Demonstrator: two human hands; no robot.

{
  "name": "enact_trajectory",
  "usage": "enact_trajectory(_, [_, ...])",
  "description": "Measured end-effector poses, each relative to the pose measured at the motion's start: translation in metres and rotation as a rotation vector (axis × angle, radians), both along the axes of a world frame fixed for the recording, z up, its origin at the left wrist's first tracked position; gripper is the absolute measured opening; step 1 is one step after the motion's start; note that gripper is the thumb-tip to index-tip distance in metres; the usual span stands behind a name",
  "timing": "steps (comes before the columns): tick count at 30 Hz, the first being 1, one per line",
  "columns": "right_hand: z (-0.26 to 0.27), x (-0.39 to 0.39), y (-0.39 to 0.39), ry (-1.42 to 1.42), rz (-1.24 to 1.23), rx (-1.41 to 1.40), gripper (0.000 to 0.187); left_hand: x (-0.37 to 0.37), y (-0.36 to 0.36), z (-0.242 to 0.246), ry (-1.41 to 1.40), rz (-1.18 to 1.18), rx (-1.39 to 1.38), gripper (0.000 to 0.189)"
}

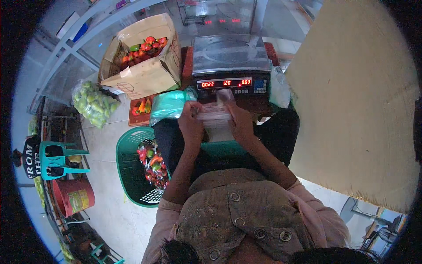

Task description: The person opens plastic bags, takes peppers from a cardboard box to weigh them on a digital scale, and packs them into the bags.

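Between my two hands, above my lap, is a blurred, clear plastic bag (214, 114). My left hand (192, 115) grips its left side and my right hand (239, 117) its right side. Just beyond them stands a digital weighing scale (230, 56) with a bare metal pan and lit red digits. Green plastic bags (169, 104) lie beside my left hand. A cardboard box (141, 77) holds red peppers (145, 49) and a green one. Several red and orange peppers (142, 106) lie on a red-brown surface below the box.
At my left, a green plastic basket (123, 165) holds bagged peppers (155, 166). A clear bag of green peppers (94, 102) rests on the tiled floor. Farther left are a teal plastic chair (52, 161) and a red bucket (71, 196). A large tan sheet (356, 105) fills the right side.
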State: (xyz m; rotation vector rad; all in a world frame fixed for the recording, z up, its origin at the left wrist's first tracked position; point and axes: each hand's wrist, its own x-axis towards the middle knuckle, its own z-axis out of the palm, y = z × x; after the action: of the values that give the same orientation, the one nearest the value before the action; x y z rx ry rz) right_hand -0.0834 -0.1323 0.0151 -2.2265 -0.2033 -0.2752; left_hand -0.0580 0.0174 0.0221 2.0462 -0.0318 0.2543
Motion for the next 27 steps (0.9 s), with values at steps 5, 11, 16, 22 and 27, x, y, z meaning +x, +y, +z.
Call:
enact_trajectory(5, [-0.006, 0.007, 0.005, -0.083, 0.041, -0.16, 0.025, 0.031, -0.003, -0.012, -0.322, 0.144, -0.131, 0.009])
enact_trajectory(11, [0.003, 0.024, -0.017, -0.014, -0.114, -0.139, 0.021, 0.02, -0.026, 0.01, -0.298, -0.119, -0.268, 0.006])
enact_trajectory(16, [-0.014, 0.043, -0.044, -0.081, -0.314, 0.012, 0.02, -0.005, -0.032, 0.015, 0.096, -0.319, -0.674, 0.011])
enact_trajectory(22, [-0.023, 0.049, -0.049, -0.14, -0.308, 0.249, 0.025, -0.002, -0.026, 0.007, 0.066, -0.348, -0.35, 0.018])
enact_trajectory(27, [-0.012, 0.041, -0.031, -0.088, -0.013, 0.347, 0.03, 0.014, -0.02, -0.025, -0.163, -0.057, -0.056, 0.022])
